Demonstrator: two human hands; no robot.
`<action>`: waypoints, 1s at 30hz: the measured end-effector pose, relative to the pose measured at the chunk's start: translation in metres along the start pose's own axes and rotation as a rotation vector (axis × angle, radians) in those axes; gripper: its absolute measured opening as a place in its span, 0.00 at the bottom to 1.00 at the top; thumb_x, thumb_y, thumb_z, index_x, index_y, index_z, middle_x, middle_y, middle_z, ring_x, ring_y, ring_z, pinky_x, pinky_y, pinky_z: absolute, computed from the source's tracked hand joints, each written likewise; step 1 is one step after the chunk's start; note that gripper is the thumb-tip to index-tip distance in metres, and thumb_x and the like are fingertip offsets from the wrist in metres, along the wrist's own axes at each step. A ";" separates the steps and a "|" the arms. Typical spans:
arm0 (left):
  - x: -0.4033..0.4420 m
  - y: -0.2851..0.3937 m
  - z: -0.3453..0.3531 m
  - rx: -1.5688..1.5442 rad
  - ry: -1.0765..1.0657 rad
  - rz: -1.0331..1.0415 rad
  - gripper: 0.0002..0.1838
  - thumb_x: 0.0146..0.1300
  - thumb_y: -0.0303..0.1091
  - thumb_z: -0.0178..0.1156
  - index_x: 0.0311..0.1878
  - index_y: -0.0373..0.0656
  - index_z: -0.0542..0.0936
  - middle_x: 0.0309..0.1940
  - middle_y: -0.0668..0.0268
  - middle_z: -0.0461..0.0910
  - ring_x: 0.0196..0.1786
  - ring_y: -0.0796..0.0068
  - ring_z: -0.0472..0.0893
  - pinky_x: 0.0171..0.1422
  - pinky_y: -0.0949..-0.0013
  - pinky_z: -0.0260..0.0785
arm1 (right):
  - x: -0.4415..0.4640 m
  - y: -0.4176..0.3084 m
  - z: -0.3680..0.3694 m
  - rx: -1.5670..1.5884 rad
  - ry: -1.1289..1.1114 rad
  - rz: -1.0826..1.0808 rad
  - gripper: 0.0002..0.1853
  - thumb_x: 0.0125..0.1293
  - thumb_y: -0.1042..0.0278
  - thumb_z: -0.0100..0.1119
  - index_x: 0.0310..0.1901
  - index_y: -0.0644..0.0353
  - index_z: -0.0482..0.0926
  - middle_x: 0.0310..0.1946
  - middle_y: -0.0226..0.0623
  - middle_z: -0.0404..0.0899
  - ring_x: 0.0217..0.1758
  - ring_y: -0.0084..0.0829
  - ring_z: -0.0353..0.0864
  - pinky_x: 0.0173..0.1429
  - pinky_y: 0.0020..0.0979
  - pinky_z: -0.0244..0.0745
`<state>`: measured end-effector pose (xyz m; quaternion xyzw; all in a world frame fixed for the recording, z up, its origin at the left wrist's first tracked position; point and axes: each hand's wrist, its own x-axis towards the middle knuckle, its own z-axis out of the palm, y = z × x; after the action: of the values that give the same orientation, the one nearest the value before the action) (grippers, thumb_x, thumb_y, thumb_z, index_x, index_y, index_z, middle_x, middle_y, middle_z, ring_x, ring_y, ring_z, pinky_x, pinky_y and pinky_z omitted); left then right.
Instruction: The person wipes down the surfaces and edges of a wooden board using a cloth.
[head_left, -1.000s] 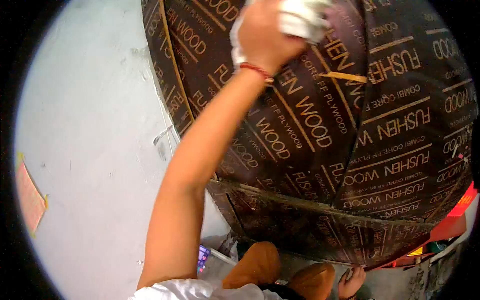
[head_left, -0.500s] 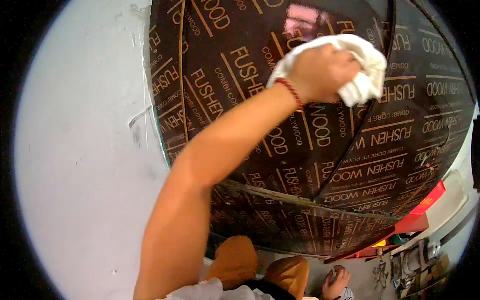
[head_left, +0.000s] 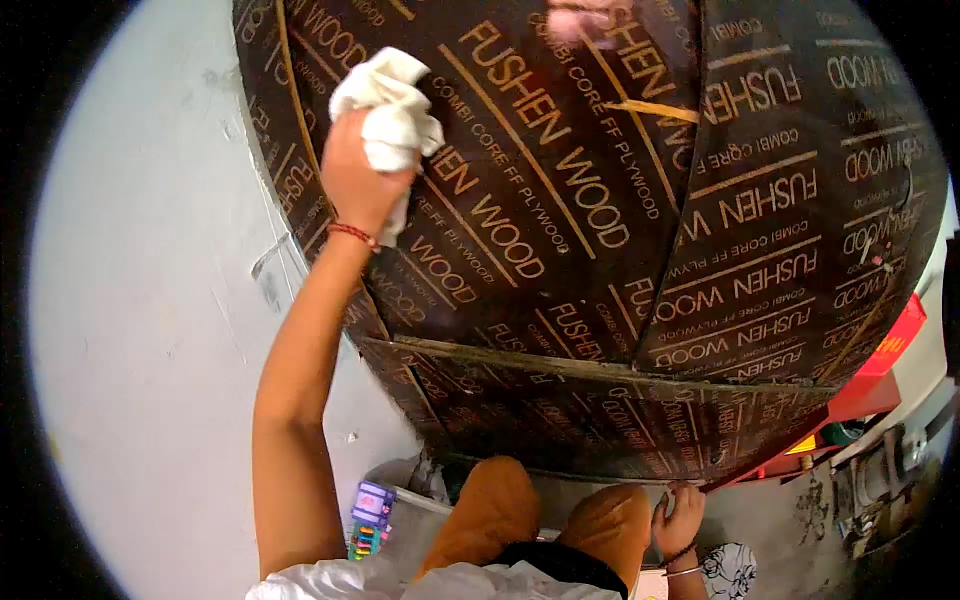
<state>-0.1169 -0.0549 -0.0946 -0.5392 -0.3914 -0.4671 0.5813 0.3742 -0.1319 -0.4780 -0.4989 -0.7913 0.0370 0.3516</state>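
Observation:
My left hand, with a red bracelet at the wrist, is closed around a crumpled white cloth. The cloth presses on the dark printed plywood surface, near its left edge. Low in the view, beside my knee, my right hand has its fingers loosely bent at the near edge of the plywood-covered table. Nothing shows in it, and its thumb stands apart from the fingers.
A pale wall runs along the left side. Below the table's left corner is a purple box with colourful items. A red box stands at the right. A yellowish strip shows on the plywood.
My left hand has swept the cloth from the upper right of the plywood to its left side. My right hand has come up to the table's near edge. The view has shifted slightly.

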 end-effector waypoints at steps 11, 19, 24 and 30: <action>-0.013 0.187 0.075 -0.358 -0.207 0.248 0.21 0.33 0.37 0.71 0.36 0.51 0.77 0.34 0.70 0.75 0.36 0.68 0.75 0.31 0.68 0.73 | -0.008 0.004 -0.010 0.017 -0.007 0.071 0.15 0.56 0.72 0.53 0.46 0.65 0.72 0.41 0.49 0.73 0.44 0.52 0.69 0.52 0.49 0.63; -0.017 0.195 0.069 -0.378 -0.176 0.272 0.18 0.37 0.36 0.68 0.36 0.50 0.78 0.32 0.73 0.74 0.34 0.70 0.75 0.29 0.69 0.72 | -0.034 -0.003 -0.049 -0.157 0.023 0.105 0.15 0.54 0.75 0.54 0.45 0.66 0.72 0.41 0.49 0.72 0.44 0.53 0.69 0.50 0.47 0.63; -0.041 0.135 0.049 -0.390 -0.255 0.423 0.13 0.44 0.38 0.64 0.35 0.50 0.77 0.32 0.73 0.74 0.33 0.72 0.74 0.30 0.69 0.72 | -0.031 -0.029 -0.061 -0.256 0.070 0.105 0.13 0.56 0.77 0.56 0.45 0.63 0.72 0.41 0.46 0.74 0.44 0.49 0.70 0.50 0.43 0.65; -0.073 0.016 -0.011 -0.225 -0.357 0.240 0.20 0.40 0.38 0.72 0.39 0.47 0.78 0.41 0.65 0.79 0.41 0.63 0.78 0.43 0.64 0.75 | -0.023 -0.017 -0.042 -0.166 -0.011 0.050 0.17 0.52 0.74 0.56 0.46 0.67 0.72 0.40 0.52 0.70 0.43 0.55 0.68 0.48 0.50 0.62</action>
<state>-0.1208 -0.0570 -0.1700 -0.7172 -0.3667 -0.3328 0.4903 0.3914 -0.1711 -0.4516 -0.5460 -0.7807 -0.0172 0.3035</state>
